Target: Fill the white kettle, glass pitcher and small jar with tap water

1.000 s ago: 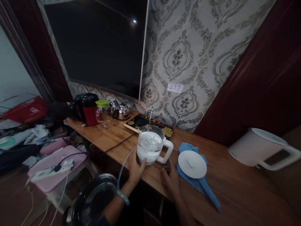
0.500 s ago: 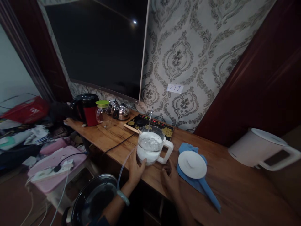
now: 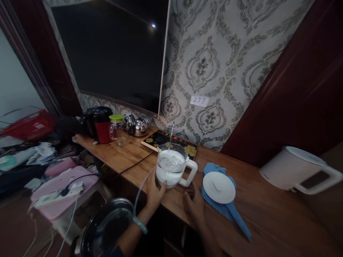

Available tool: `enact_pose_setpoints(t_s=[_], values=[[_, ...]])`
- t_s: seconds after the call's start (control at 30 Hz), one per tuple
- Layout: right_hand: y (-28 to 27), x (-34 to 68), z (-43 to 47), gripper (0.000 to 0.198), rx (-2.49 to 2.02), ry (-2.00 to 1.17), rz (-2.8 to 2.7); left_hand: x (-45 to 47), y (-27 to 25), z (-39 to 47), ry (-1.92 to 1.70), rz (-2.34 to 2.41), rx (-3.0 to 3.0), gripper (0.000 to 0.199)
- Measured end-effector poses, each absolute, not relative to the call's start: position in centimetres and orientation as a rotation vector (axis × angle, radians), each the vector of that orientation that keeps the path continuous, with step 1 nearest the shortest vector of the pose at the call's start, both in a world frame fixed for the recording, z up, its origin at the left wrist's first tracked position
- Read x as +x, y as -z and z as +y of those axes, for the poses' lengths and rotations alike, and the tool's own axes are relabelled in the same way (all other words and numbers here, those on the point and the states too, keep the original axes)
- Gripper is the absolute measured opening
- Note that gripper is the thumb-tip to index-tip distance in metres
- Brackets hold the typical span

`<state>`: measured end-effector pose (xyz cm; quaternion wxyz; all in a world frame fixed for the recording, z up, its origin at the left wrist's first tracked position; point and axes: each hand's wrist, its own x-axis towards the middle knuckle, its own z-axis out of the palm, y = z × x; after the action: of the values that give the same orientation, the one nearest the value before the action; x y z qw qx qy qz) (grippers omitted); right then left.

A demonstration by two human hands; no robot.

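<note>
A glass kettle (image 3: 171,162) with a white base and white handle stands near the front edge of the wooden counter, with clear water in it. From a thin metal spout (image 3: 172,134) above it, a stream appears to run into the kettle. My left hand (image 3: 155,192) is wrapped round the kettle's lower left side, thumb at the front. Below the handle, my right hand (image 3: 195,201) rests by the counter edge, loosely curled, thumb apart from the fingers and nothing visible in it. To its right, a white round lid (image 3: 219,187) lies on a blue cloth (image 3: 235,217).
Behind the kettle is a black tea stove panel (image 3: 154,137) with gold flowers. A white electric kettle (image 3: 292,169) stands at right. Farther left are steel teapots (image 3: 140,126), a green-lidded jug (image 3: 117,125) and a red-black pot (image 3: 100,125). A black basin (image 3: 107,225) sits below left.
</note>
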<state>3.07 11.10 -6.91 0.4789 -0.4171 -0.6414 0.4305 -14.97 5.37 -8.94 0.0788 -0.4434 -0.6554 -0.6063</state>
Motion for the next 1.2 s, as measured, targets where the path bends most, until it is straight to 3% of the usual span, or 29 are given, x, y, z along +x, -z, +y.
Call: enact_pose_setpoints(t_s=[1.2], values=[[7.73,3.12,11.54,0.07,-1.032,-1.019,-1.608,-14.94,8.72,5.26,1.809,-1.957,-1.334,0.062]])
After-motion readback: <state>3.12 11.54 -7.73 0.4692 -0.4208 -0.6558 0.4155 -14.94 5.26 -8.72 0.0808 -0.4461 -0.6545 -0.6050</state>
